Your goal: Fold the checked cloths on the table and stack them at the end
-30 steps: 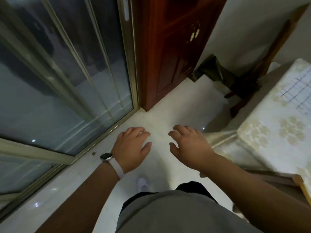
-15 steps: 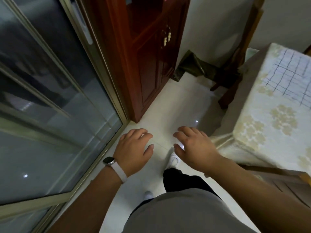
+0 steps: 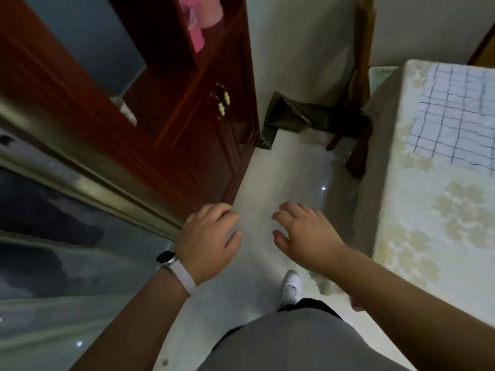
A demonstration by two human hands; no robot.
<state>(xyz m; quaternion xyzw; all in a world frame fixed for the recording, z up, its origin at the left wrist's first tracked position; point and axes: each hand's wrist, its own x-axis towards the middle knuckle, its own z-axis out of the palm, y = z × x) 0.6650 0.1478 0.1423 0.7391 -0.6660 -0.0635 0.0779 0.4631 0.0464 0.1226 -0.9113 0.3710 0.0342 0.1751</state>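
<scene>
Fingers of left hand point(image 3: 209, 241) and right hand point(image 3: 306, 235) loosely spread — apparently holding nothing.

Under you, the floor point(image 3: 292, 172) is glossy tile that throws back light spots. The cabinet point(image 3: 203, 145) is polished red-brown wood with shiny brass-coloured metal handles point(image 3: 222, 101). The door point(image 3: 53, 263) is reflective glass in a dull metal frame point(image 3: 88, 187). The checked cloth point(image 3: 460, 121) looks like soft, matt fabric, lying on a matt patterned tablecloth point(image 3: 428, 223). Your strap point(image 3: 184, 278) looks smooth.
</scene>
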